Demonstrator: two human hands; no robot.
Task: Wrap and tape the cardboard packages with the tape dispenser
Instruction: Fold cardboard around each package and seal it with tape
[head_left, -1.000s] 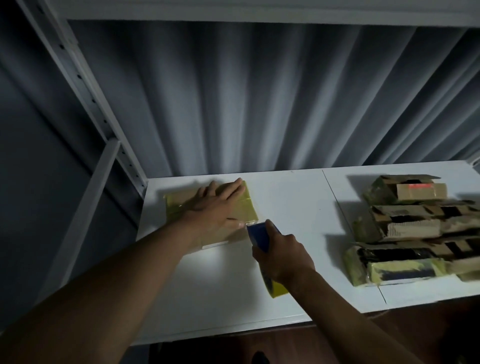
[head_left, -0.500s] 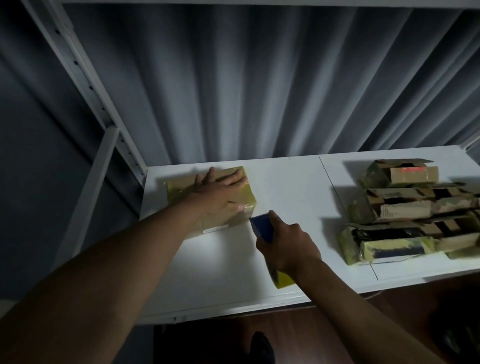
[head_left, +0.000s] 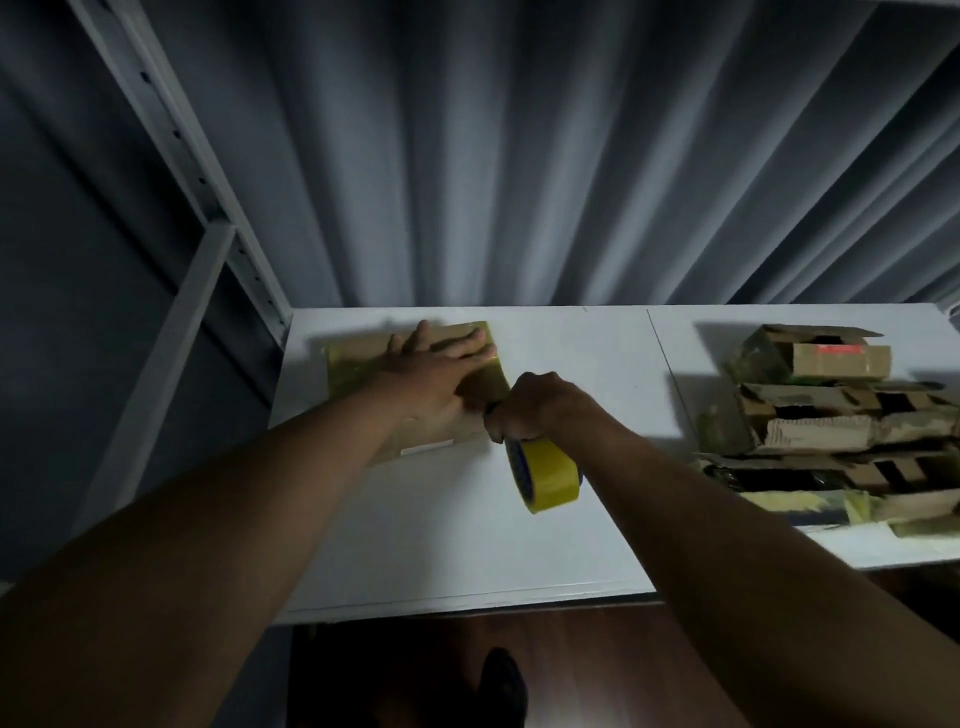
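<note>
A flat cardboard package, partly covered in yellowish tape, lies at the back left of the white table. My left hand presses flat on top of it, fingers spread. My right hand grips the blue tape dispenser, whose yellow tape roll hangs below my fist. The dispenser's head is at the package's near right corner, hidden behind my hand.
A stack of several taped cardboard packages fills the right side of the table. A grey metal shelf upright rises at the left, with a grey curtain behind. A dark shoe shows on the wooden floor below the table's front edge.
My right hand has moved the dispenser up against the package's right corner and turned it, so the yellow roll now shows. My left hand stays pressed on the package.
</note>
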